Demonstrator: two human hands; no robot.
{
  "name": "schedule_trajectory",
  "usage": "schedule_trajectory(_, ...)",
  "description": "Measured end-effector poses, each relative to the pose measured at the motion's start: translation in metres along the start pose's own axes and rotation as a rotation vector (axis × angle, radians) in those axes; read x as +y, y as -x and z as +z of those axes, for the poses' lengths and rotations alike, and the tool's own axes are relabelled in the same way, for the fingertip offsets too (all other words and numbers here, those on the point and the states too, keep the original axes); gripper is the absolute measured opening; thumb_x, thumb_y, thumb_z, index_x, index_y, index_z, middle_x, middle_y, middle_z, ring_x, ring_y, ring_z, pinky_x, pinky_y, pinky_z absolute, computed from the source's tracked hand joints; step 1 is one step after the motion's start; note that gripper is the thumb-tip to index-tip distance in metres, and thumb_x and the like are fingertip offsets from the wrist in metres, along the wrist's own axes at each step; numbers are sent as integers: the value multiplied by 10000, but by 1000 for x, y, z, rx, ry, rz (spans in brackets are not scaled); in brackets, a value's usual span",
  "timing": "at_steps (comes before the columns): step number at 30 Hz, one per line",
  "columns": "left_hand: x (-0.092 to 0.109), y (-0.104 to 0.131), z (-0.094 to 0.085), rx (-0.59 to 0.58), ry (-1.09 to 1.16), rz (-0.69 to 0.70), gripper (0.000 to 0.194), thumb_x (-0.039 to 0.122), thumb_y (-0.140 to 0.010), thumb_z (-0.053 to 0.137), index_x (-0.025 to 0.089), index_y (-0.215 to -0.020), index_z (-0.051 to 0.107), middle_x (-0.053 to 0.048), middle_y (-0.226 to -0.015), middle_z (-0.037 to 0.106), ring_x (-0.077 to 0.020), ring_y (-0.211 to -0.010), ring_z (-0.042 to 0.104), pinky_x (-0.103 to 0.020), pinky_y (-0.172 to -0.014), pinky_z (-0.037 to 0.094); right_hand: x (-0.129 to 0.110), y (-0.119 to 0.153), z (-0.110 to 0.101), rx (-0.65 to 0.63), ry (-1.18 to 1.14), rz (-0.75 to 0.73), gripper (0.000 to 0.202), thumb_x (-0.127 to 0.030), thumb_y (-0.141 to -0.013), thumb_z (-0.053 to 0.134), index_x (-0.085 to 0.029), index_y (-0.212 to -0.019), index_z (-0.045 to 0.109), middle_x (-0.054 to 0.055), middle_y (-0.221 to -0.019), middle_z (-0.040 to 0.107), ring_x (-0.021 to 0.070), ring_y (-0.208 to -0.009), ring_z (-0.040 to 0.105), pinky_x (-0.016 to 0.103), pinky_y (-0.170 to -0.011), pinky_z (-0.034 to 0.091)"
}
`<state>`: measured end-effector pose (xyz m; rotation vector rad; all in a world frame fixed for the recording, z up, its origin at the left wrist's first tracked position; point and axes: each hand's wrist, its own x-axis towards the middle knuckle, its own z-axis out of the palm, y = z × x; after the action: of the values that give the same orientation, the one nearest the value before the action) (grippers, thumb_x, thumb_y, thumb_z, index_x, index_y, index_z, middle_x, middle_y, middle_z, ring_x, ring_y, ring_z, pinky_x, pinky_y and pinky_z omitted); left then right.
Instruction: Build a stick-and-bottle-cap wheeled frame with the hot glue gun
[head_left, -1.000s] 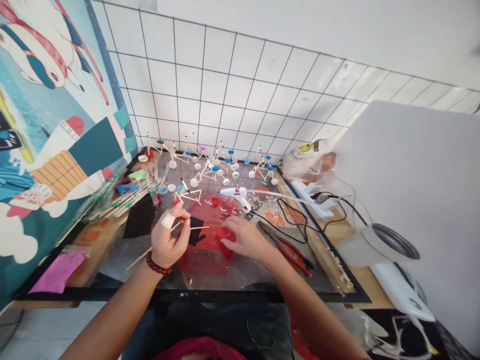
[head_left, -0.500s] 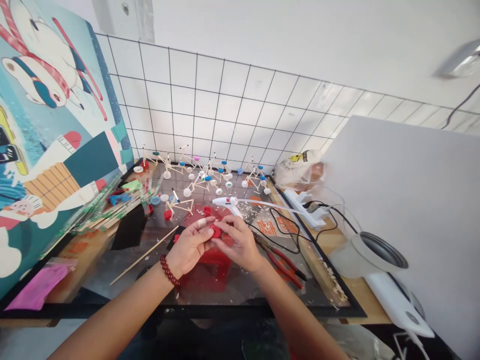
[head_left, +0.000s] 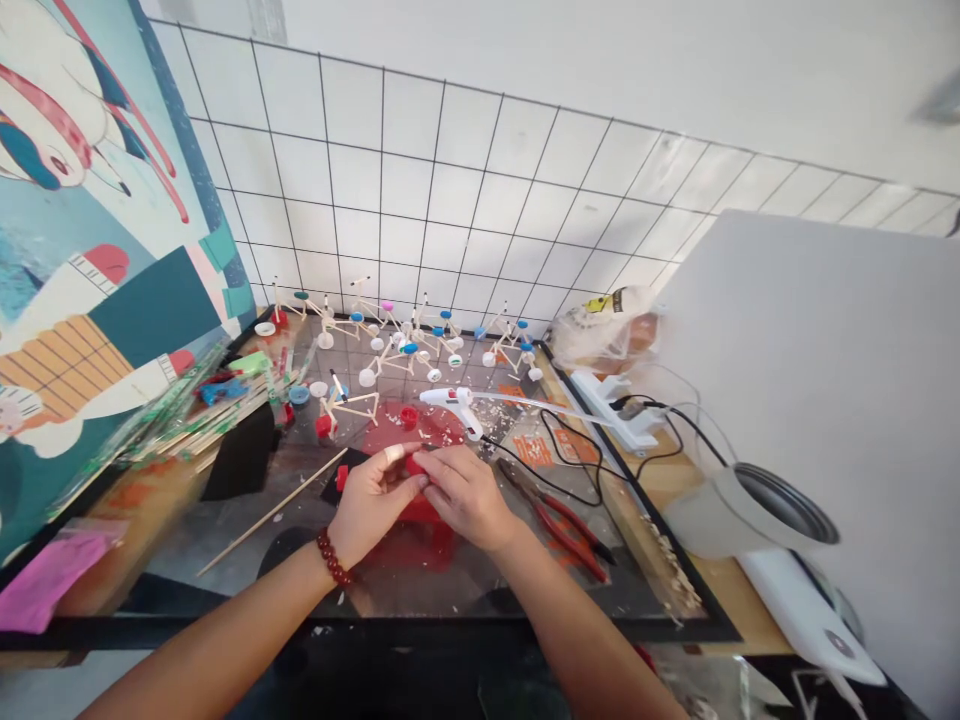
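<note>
A small red cap is held between both hands near the middle of the dark table. My left hand, with a beaded bracelet at the wrist and a light band on one finger, pinches it from the left. From the right, the fingers of my right hand close on the same cap and partly cover it. Just beyond the hands lie a white glue gun and another red cap. A small stick model with a red cap stands to the left.
Several stick models with coloured caps stand at the back. Red-handled pliers and a black cable lie right. A thin wooden stick, stick bundles and a pink packet are left. A white power strip sits at the right edge.
The view has shifted slightly. Both hands still hold the red cap, but the fingers have turned and now cover more of it.
</note>
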<state>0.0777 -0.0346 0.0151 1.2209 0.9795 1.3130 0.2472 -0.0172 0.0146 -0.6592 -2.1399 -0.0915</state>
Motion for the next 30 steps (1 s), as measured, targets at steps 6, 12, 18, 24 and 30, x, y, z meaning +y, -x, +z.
schedule_trajectory(6, 17, -1, -15, 47, 178, 128, 347, 277, -797, 738, 223, -1137, 698, -60, -1186, 670, -181, -861, 720, -330, -802, 607, 25, 8, -28, 71, 94, 549, 65, -247, -867, 633, -194, -869, 670, 81, -872, 675, 220, -831, 656, 358, -765, 552)
schedule_trajectory(12, 31, -4, -26, -58, 602, -180, 425, 212, -720, 789, 194, -1132, 685, -27, -888, 725, -195, -828, 730, -279, -725, 610, 76, -16, -22, -298, 264, 827, 463, -346, -810, 699, -119, -1208, 628, 170, -1176, 674, 297, -1118, 618, 391, -951, 475)
schedule_trajectory(18, 29, -6, -26, -84, 771, -380, 429, 129, -751, 727, 152, -1167, 626, -92, -1006, 755, -171, -823, 737, -252, -753, 601, 77, -38, 0, -408, 251, 917, 258, -281, -901, 588, -140, -1088, 696, 151, -1043, 744, 276, -964, 692, 318, -801, 483)
schedule_trajectory(24, 24, -10, -27, 14, 694, -272, 585, 169, -686, 794, 169, -1221, 557, -80, -1029, 752, -133, -821, 712, -217, -741, 565, 54, -19, -21, -112, 170, 824, 337, -384, -916, 526, -146, -1091, 687, 142, -969, 750, 284, -865, 691, 342, -742, 488)
schedule_trajectory(30, 20, -4, -22, 169, -314, 280, 790, 207, -728, 755, 234, -1436, 405, -53, -1056, 749, -178, -857, 697, -317, -824, 551, 48, 6, -39, 252, -47, 786, 414, -474, -868, 556, -139, -1088, 662, 118, -934, 744, 263, -793, 661, 380, -743, 508)
